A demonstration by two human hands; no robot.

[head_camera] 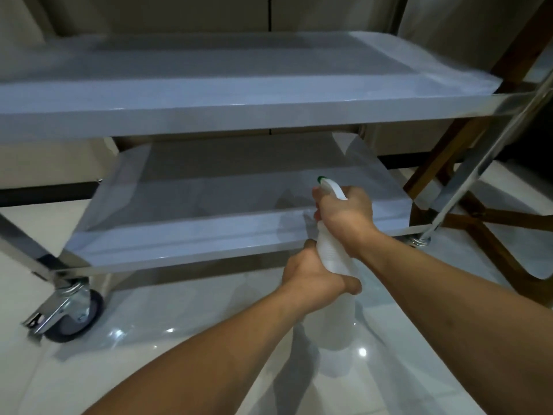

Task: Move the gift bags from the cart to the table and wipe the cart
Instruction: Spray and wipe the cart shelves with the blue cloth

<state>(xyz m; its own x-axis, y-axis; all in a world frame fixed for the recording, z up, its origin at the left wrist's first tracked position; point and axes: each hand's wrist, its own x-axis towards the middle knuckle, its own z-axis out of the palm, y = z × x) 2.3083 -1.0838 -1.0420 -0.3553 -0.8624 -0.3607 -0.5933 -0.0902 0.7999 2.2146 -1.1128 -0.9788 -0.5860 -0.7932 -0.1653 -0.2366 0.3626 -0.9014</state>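
Fingers of the right hand (344, 218) grip the spray bottle (336, 265) head; left hand (314, 278) wraps its body, at five o'clock of the steel cart (239, 115), above glossy floor tiles (179, 339).

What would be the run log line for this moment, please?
right hand: grips spray bottle head | left hand: grips bottle body | nozzle toward cart lower shelf | no bags visible
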